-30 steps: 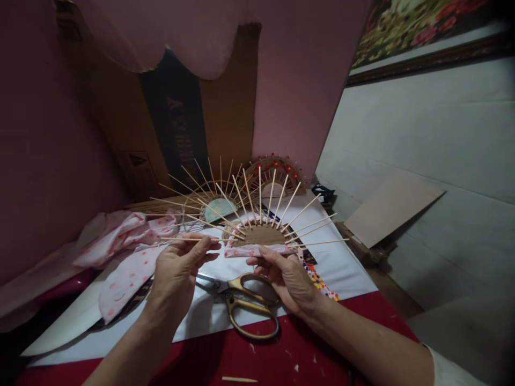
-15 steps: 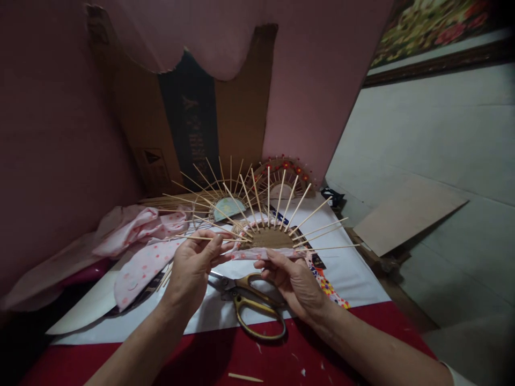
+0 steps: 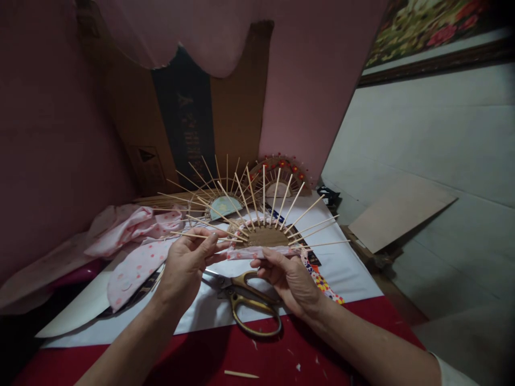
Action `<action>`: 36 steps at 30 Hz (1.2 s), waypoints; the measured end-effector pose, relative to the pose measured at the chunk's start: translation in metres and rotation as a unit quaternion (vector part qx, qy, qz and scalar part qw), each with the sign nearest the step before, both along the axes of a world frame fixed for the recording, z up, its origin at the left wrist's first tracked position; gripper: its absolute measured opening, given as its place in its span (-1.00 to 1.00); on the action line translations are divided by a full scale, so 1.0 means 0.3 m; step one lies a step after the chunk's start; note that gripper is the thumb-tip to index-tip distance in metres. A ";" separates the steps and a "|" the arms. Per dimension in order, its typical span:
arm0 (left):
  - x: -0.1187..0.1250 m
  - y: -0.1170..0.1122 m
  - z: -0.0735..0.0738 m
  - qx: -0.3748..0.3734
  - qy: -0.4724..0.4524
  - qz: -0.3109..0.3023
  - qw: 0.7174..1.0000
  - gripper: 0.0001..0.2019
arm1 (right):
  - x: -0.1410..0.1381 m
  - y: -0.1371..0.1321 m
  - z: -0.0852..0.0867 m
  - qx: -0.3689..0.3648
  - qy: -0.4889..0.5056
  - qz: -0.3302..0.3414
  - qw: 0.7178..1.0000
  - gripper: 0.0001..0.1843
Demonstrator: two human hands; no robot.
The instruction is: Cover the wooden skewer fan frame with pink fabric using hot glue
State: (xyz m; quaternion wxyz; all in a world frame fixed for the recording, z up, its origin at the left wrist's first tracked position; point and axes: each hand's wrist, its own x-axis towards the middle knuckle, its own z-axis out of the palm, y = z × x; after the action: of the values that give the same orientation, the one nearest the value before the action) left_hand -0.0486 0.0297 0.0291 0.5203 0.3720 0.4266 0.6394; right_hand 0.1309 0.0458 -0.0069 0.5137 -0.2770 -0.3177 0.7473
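Note:
I hold up a half-round cardboard piece (image 3: 265, 237) with several thin wooden sticks fanning out from its curved edge. A pink patterned cloth strip (image 3: 257, 251) runs along its straight bottom edge. My right hand (image 3: 288, 279) grips that bottom edge and the strip from below, fingers closed. My left hand (image 3: 185, 265) pinches the leftmost stick (image 3: 189, 235) and the cloth strip's left end between thumb and fingers.
Gold-handled scissors (image 3: 246, 300) lie on white paper (image 3: 341, 268) over a red cloth (image 3: 241, 359). Pink spotted fabric (image 3: 132, 236) is heaped at the left. Two more stick fans (image 3: 277, 177) stand behind, against a cardboard box (image 3: 237, 107). A loose stick (image 3: 240, 373) lies near the front.
My left hand has slid its pinch along the leftmost stick, closer to the cardboard piece. The view shifted slightly; the fan stays in both hands.

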 end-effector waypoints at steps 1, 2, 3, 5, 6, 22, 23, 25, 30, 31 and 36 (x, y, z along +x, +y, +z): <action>-0.001 0.000 0.000 -0.001 0.004 -0.002 1.000 -0.84 | 0.000 0.001 -0.001 0.000 -0.001 0.000 1.000 -0.83; -0.002 0.000 0.001 0.000 0.009 -0.005 1.000 -0.84 | 0.000 0.002 -0.003 0.001 -0.001 0.001 1.000 -0.83; -0.002 -0.001 0.001 0.002 0.012 -0.010 1.000 -0.85 | 0.000 0.002 -0.004 0.002 -0.001 0.001 1.000 -0.84; -0.003 -0.002 0.002 0.008 0.017 -0.022 1.000 -0.86 | -0.001 0.003 -0.005 0.008 0.001 0.000 1.000 -0.86; -0.003 -0.002 0.002 0.012 0.017 -0.026 0.999 -0.87 | -0.001 0.003 -0.004 0.008 0.001 0.002 1.000 -0.86; 0.007 -0.002 0.003 0.008 0.019 0.010 1.000 -0.84 | 0.004 0.003 -0.013 -0.017 0.018 0.033 0.999 -0.84; 0.007 -0.002 0.002 0.006 0.018 0.012 1.000 -0.84 | 0.004 0.003 -0.013 -0.018 0.018 0.034 0.999 -0.84; 0.006 -0.003 -0.002 0.000 0.016 0.015 1.000 -0.83 | 0.006 0.002 -0.013 -0.019 0.019 0.033 0.999 -0.84; 0.001 -0.004 -0.010 -0.003 0.023 0.020 1.000 -0.83 | 0.005 0.001 -0.012 -0.017 0.017 0.034 0.999 -0.84; 0.001 -0.005 -0.011 -0.001 0.028 0.021 0.999 -0.83 | 0.004 0.001 -0.011 -0.015 0.018 0.034 0.999 -0.85; 0.007 -0.006 -0.017 0.002 0.032 0.030 0.999 -0.81 | 0.001 -0.003 -0.008 -0.019 0.023 0.031 0.999 -0.86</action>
State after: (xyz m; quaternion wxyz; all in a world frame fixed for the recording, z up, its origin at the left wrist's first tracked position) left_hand -0.0464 0.0280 0.0239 0.4858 0.3806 0.4529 0.6435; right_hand 0.1311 0.0449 -0.0093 0.4922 -0.2597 -0.3005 0.7746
